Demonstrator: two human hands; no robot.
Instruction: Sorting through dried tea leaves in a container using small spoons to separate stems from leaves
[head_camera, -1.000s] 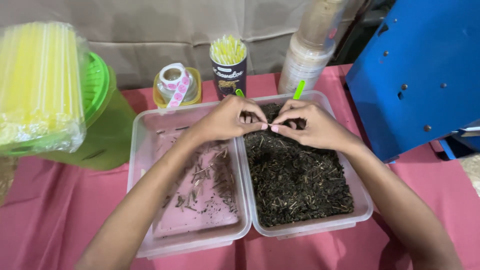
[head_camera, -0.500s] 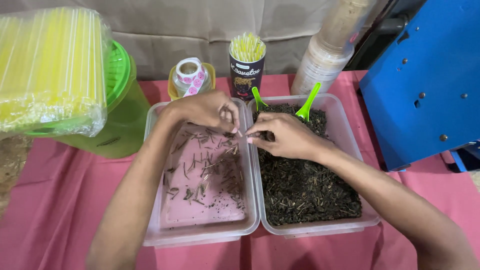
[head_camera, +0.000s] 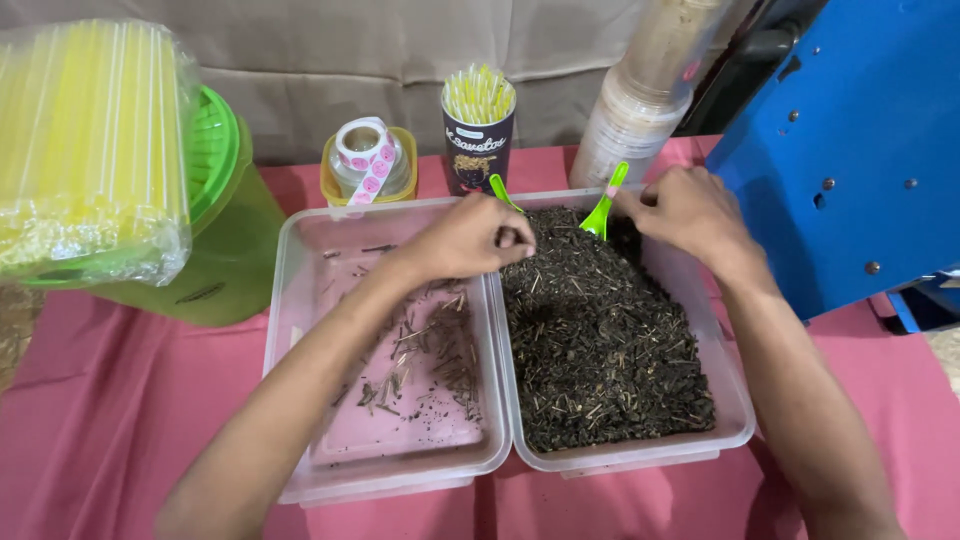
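Two clear plastic trays sit side by side on a pink cloth. The left tray holds a thin scatter of dried twigs. The right tray is heaped with dark dried leaves. My left hand rests over the wall between the trays, fingers curled shut, tips at the edge of the leaves. My right hand hovers over the right tray's far corner. Its fingertips are against the handle of a green plastic spoon stuck in the leaves. Whether the right hand grips the spoon is hidden.
A second green spoon pokes up behind my left hand. Behind the trays stand a dark cup of yellow straws, a yellow tub with a sticker roll and stacked clear cups. A green bucket with bagged yellow straws is left, a blue machine right.
My hands were together over the trays' shared wall. The right hand has moved away to the far right corner by the spoon, and the left hand stays near the wall.
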